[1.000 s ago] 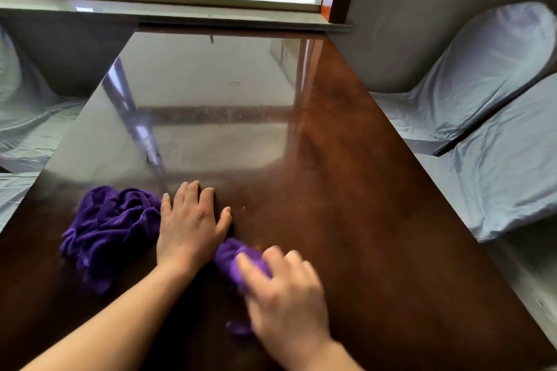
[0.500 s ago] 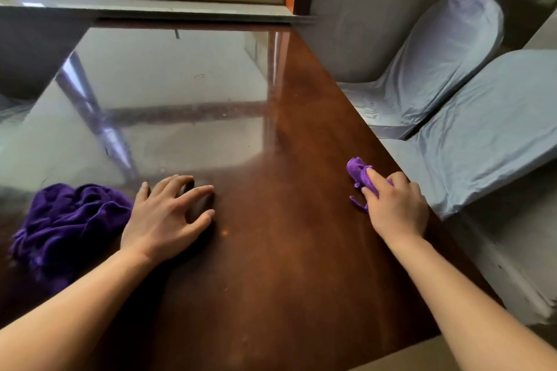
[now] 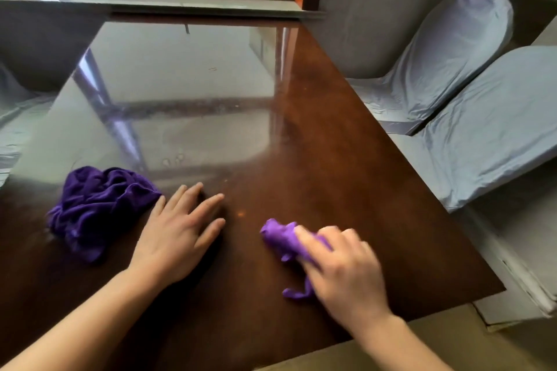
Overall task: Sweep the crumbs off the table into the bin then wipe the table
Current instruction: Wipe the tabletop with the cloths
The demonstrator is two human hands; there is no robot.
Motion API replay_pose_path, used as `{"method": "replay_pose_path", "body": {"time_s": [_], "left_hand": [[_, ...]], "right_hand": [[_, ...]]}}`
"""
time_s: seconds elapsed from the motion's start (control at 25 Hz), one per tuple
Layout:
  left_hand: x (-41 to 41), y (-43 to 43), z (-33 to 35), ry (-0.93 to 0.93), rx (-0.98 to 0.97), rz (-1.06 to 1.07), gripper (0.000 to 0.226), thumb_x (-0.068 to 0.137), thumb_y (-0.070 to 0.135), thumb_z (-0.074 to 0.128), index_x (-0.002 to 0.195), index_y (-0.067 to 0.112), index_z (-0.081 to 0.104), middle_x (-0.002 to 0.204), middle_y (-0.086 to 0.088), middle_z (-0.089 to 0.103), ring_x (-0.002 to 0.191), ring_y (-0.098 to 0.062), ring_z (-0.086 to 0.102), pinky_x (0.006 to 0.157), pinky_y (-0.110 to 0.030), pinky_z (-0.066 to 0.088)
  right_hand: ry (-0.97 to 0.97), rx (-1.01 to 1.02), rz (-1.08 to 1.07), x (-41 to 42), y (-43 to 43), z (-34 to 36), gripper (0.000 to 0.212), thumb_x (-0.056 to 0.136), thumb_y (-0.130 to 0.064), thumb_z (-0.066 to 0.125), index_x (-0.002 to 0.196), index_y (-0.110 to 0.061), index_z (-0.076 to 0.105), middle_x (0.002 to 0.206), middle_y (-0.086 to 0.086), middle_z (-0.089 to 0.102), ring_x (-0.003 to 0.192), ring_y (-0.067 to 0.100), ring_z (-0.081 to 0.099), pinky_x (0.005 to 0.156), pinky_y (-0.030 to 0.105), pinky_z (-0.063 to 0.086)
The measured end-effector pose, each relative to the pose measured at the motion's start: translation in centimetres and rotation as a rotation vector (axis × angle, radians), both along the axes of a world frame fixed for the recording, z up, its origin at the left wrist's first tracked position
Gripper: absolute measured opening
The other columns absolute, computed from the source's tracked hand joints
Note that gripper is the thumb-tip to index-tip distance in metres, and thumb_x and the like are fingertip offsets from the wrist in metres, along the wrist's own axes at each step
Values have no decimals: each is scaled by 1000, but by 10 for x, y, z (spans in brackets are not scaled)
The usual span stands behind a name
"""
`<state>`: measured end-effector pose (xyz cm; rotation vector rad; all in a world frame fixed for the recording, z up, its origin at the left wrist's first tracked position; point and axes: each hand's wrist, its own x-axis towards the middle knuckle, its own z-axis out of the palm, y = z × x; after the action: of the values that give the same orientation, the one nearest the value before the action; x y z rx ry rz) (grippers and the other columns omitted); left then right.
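My right hand (image 3: 343,274) presses a small purple cloth (image 3: 281,239) onto the glossy brown table (image 3: 346,166), near its front middle. The cloth sticks out to the left of my fingers, and the hand is blurred. Flat on the table to the left lies my left hand (image 3: 177,232), fingers spread, holding nothing. A tiny orange crumb (image 3: 241,214) sits between the two hands, and a faint one (image 3: 212,69) lies far back. A bigger crumpled dark purple cloth (image 3: 96,208) rests just left of my left hand. No bin is in view.
Two chairs under grey covers (image 3: 452,69) (image 3: 497,129) stand along the table's right edge. A window sill (image 3: 150,0) runs behind the table's far end. A white box-like object (image 3: 527,295) sits on the floor at the right front corner.
My right hand has swept the small cloth from the table's right edge back toward the front middle. My left hand has stayed flat in place.
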<state>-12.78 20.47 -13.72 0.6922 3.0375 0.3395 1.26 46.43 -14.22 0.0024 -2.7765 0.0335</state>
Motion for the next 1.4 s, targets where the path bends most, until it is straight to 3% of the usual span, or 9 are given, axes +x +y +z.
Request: {"method": "replay_pose_path", "body": {"time_s": [0.16, 0.4, 0.56, 0.72, 0.88, 1.04, 1.16, 1.28, 1.4], "left_hand": [[65, -74, -1, -29, 75, 56, 63, 86, 66, 23, 142, 42, 40, 157, 2, 33, 148, -17, 20, 121, -40, 16], [99, -150, 1, 42, 159, 96, 54, 91, 53, 35, 130, 26, 60, 145, 2, 50, 139, -16, 39, 117, -30, 21], [106, -191, 0, 106, 150, 223, 63, 95, 58, 21, 119, 22, 68, 132, -4, 62, 130, -24, 52, 114, -43, 32], [108, -229, -1, 13, 36, 471, 64, 86, 57, 26, 132, 25, 58, 146, -8, 48, 140, -28, 38, 113, -58, 27], [105, -241, -2, -18, 201, 498, 65, 85, 49, 31, 137, 17, 51, 150, -8, 43, 141, -23, 36, 116, -44, 30], [92, -238, 10, -3, 479, 578, 45, 92, 20, 53, 135, 9, 51, 144, -9, 50, 134, -21, 44, 113, -30, 30], [80, -237, 15, 26, 680, 693, 39, 95, 12, 52, 134, 10, 53, 138, -8, 56, 128, -20, 50, 107, -26, 32], [76, -233, 8, 6, 598, 679, 42, 96, 20, 50, 137, 13, 51, 144, -8, 51, 137, -21, 41, 115, -33, 28], [72, -225, 3, -7, 461, 621, 49, 95, 26, 49, 143, 17, 43, 155, -5, 35, 148, -19, 21, 122, -36, 12]], "right_hand": [[9, -92, -282, -10, -23, 8, 43, 85, -28, 71, 126, -20, 66, 93, 9, 60, 75, 30, 54, 60, 41, 51], [-58, -144, -54, -17, -178, 4, 50, 76, -25, 75, 125, -16, 66, 93, 10, 62, 71, 30, 57, 57, 41, 53], [-92, -155, 90, -21, -252, 6, 54, 69, -24, 79, 121, -14, 69, 93, 10, 66, 69, 28, 60, 55, 38, 53], [-149, -174, 189, -27, -311, 8, 53, 68, -23, 78, 119, -14, 69, 90, 7, 66, 67, 25, 60, 52, 35, 52], [-232, -275, 257, -45, -352, 20, 46, 78, -34, 69, 123, -24, 64, 99, 4, 63, 77, 24, 63, 59, 35, 53], [-249, -489, 242, -87, -370, 35, 43, 93, -42, 52, 134, -31, 50, 116, 4, 55, 97, 29, 63, 72, 40, 52], [-265, -439, 233, -126, -386, 38, 42, 95, -39, 51, 135, -27, 49, 121, 8, 54, 104, 32, 61, 78, 41, 52], [-243, -339, 102, -160, -383, 31, 35, 96, -38, 50, 128, -25, 51, 122, 8, 54, 109, 30, 57, 75, 40, 52], [-211, -389, -60, -184, -375, 32, 29, 97, -34, 51, 123, -20, 52, 125, 10, 54, 111, 31, 56, 75, 40, 52]]}}
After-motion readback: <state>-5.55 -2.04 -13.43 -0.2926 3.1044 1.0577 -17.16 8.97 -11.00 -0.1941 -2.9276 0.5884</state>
